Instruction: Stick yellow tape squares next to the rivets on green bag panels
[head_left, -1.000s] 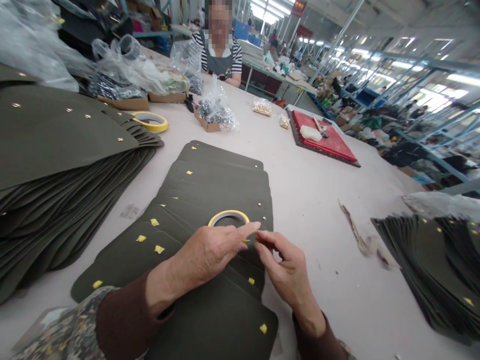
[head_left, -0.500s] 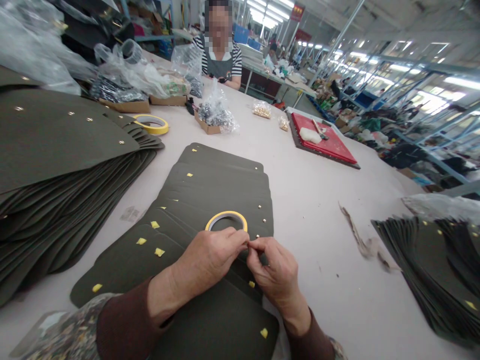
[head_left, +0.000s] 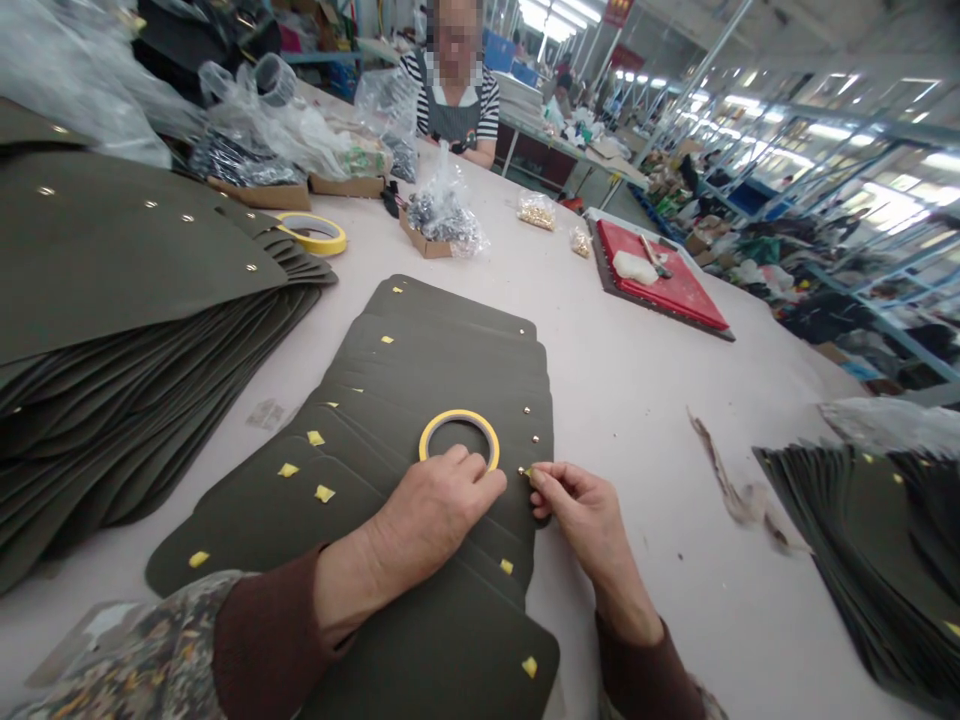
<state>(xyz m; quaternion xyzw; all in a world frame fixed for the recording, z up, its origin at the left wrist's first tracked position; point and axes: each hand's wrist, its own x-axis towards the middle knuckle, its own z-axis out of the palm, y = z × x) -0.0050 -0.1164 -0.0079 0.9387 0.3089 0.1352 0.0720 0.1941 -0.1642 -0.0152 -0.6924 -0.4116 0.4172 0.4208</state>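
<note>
Dark olive panels (head_left: 450, 370) lie overlapped in front of me, with metal studs along their right side and small pieces of yellow tape (head_left: 324, 494) dotted over them. My left hand (head_left: 439, 510) is closed, its curled fingers over the near edge of a roll of yellow tape (head_left: 459, 415); the fingertips' grip is partly hidden. To its right, my right hand (head_left: 574, 500) pinches a tiny bit of yellow tape between thumb and forefinger, right beside a metal stud (head_left: 521, 471) at the panels' right edge.
Tall stacks of olive panels stand at left (head_left: 135, 260) and right (head_left: 862, 520). Another tape roll (head_left: 330, 243), a box of bagged parts (head_left: 431, 240) and a red board (head_left: 660, 275) lie farther back. A co-worker (head_left: 457, 105) sits across the table.
My hands have parted. The right hand has moved right to the stud at the panels' edge with the tape bit; the left stays by the roll. The whole view has shifted slightly.
</note>
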